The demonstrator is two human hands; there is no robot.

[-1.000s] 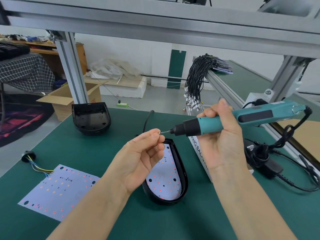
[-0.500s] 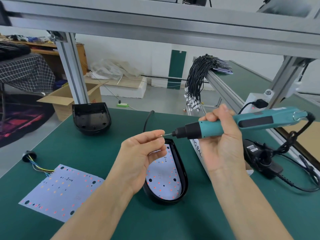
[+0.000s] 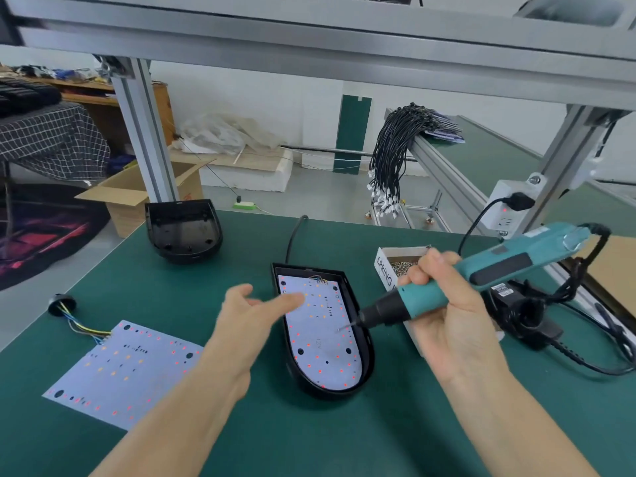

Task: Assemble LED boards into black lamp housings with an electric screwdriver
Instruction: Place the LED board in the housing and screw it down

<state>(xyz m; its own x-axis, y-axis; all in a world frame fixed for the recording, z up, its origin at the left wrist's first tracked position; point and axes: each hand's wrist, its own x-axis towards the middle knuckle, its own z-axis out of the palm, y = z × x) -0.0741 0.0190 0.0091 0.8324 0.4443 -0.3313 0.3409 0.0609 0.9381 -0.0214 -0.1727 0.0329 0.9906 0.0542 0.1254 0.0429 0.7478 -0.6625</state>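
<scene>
A black lamp housing [image 3: 367, 342] lies in the middle of the green table with a white LED board [image 3: 318, 339] seated inside it. My right hand [image 3: 444, 325] grips a teal electric screwdriver [image 3: 481, 273], tilted down to the left; its bit, with a screw at the tip, hovers just above the board's right side. My left hand [image 3: 247, 325] is open, blurred, over the housing's left edge, fingers reaching toward the board. A second, empty black housing [image 3: 182, 232] stands at the back left. A loose LED board [image 3: 124, 370] with coloured wires lies at the front left.
A white box of screws [image 3: 395, 266] sits just right of the housing. The screwdriver's black power adapter and cable [image 3: 530, 318] lie at the right. An aluminium frame post [image 3: 144, 139] rises at the back left. A black grommet [image 3: 62, 302] lies near the left edge.
My left hand let go of the screw at the bit's tip and opened, dropping toward the housing. My right hand tilted the screwdriver down, bringing the bit over the LED board.
</scene>
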